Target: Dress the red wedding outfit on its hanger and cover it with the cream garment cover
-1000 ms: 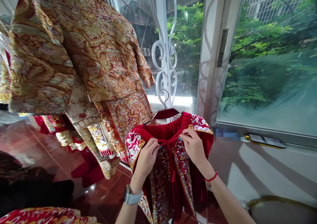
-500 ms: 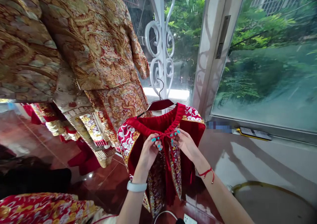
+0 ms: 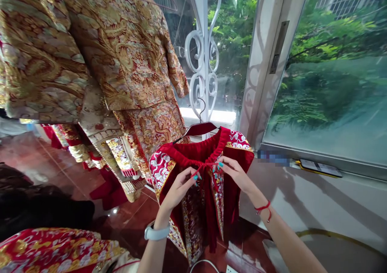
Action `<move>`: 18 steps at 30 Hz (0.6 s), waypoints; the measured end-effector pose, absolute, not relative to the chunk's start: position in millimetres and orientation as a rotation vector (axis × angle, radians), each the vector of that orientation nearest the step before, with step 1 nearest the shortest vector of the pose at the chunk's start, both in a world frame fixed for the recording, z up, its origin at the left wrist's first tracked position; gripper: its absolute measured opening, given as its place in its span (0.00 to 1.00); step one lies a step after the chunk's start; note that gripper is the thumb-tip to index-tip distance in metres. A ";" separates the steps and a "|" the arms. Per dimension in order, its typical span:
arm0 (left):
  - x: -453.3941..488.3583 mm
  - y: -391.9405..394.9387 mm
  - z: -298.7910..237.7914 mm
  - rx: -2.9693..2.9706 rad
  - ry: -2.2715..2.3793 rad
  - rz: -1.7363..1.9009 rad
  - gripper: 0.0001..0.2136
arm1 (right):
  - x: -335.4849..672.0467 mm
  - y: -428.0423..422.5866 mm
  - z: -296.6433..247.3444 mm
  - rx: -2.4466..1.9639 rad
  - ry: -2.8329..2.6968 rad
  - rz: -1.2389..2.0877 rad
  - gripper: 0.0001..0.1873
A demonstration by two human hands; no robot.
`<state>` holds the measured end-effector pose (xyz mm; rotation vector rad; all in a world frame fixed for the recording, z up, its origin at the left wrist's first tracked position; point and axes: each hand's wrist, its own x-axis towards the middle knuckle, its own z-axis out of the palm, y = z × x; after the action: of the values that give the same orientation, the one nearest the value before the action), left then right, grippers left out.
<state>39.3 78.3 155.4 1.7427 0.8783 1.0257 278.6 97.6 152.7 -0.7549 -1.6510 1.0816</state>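
A red embroidered cape (image 3: 161,172) with a gathered collar hangs on a dark hanger (image 3: 202,128), hooked on a white scrolled metal stand. At its neck, a thin red drawstring (image 3: 203,166) is crossed or looped at the front. My left hand (image 3: 183,186) pinches one side of the drawstring between thumb and fingers, just below the collar. On the other side my right hand (image 3: 231,172) grips the string close to the collar, its fingertips bent. Red tassels (image 3: 212,232) dangle under the knot area. How the string is looped is too small to make out.
Gold brocade garments (image 3: 127,59) hang at the left, with more embroidered clothes below. A white scroll stand (image 3: 198,51) rises before the window (image 3: 326,100). A phone-like object (image 3: 320,168) lies on the sill. Another red embroidered garment (image 3: 57,251) is at lower left; a white cable (image 3: 205,261) lies below.
My left hand has drawn down and slightly away from the collar with the string. My right hand stays near the collar. The view has shifted slightly, moving the scene rightward.
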 end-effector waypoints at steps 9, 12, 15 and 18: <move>27.5 80.8 150.6 1.842 1.186 0.978 0.13 | 301.6 112.8 152.8 -1.073 -1.926 0.487 0.08; 22.6 78.4 148.8 1.761 1.089 1.017 0.12 | 292.8 110.4 145.5 -0.991 -1.844 0.763 0.12; 15.8 79.4 141.2 1.589 0.912 0.924 0.13 | 286.1 115.8 134.8 -0.894 -1.669 1.056 0.15; 7.9 84.6 133.1 1.491 0.949 0.859 0.15 | 290.7 124.2 134.5 -0.954 -1.808 1.020 0.15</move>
<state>7.9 84.6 133.1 1.4911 0.9491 0.8592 290.7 124.2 134.5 -0.9535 -1.8079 1.0197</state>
